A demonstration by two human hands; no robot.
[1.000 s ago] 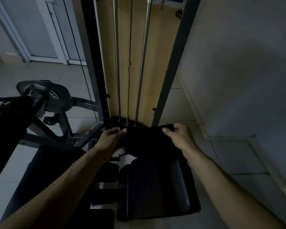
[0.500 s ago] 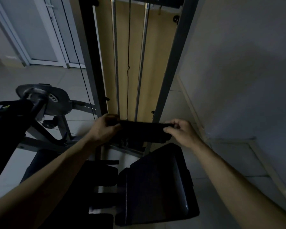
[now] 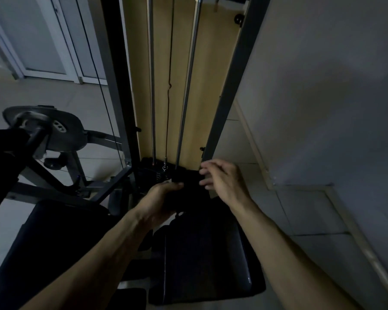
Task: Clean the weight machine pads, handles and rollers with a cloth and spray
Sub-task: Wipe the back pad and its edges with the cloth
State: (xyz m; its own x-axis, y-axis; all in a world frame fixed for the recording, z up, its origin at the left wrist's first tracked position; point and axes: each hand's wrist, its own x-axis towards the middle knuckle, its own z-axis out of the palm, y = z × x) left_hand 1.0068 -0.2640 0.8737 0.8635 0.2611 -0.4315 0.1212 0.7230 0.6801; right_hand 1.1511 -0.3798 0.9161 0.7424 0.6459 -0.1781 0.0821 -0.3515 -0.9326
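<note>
A dark cloth (image 3: 189, 189) is bunched in front of me, above the black seat pad (image 3: 206, 260) of the weight machine. My left hand (image 3: 159, 202) grips the cloth from the left, fingers curled round it. My right hand (image 3: 222, 177) hovers just right of the cloth with loose, spread fingers, holding nothing. Behind the hands stands the black weight stack (image 3: 152, 170) with two chrome guide rods (image 3: 186, 104) and a cable running up. No spray bottle is in view.
A second black pad (image 3: 54, 238) lies at lower left. A round pulley plate (image 3: 54, 128) and black frame bars (image 3: 45, 177) stand on the left. A grey wall (image 3: 323, 97) closes the right; tiled floor (image 3: 300, 211) runs beside the seat.
Both hands held the cloth stretched between them before. My right hand has let go and opened, and the cloth is now gathered in my left hand, nearer the middle.
</note>
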